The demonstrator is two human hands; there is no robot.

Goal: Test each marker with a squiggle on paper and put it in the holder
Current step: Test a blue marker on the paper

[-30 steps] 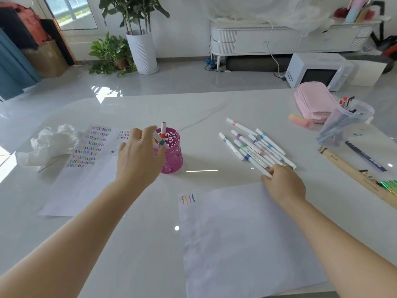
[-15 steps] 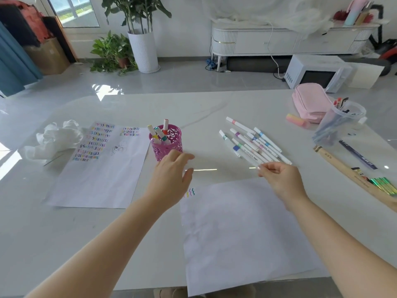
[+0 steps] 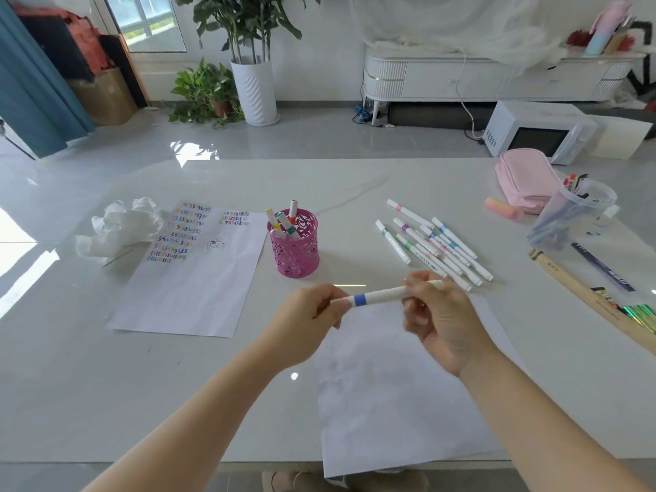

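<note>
Both hands hold one white marker with a blue band (image 3: 378,296) level above the top edge of a blank sheet of paper (image 3: 401,385). My left hand (image 3: 305,323) pinches its capped left end. My right hand (image 3: 438,314) grips the barrel on the right. A pink mesh holder (image 3: 296,252) behind the hands holds three markers (image 3: 284,221). Several white markers (image 3: 431,245) lie loose on the table to the right of the holder.
A sheet full of coloured squiggles (image 3: 193,271) lies left of the holder, with crumpled white tissue (image 3: 119,227) beyond it. At the right stand a clear cup of pens (image 3: 568,216), a pink pouch (image 3: 525,179), a wooden ruler (image 3: 582,292) and a pink eraser (image 3: 502,207).
My left hand has come away from the holder and met my right hand over the blank sheet. My right hand has lifted a blue-banded marker from the loose pile, and both hands now hold it.
</note>
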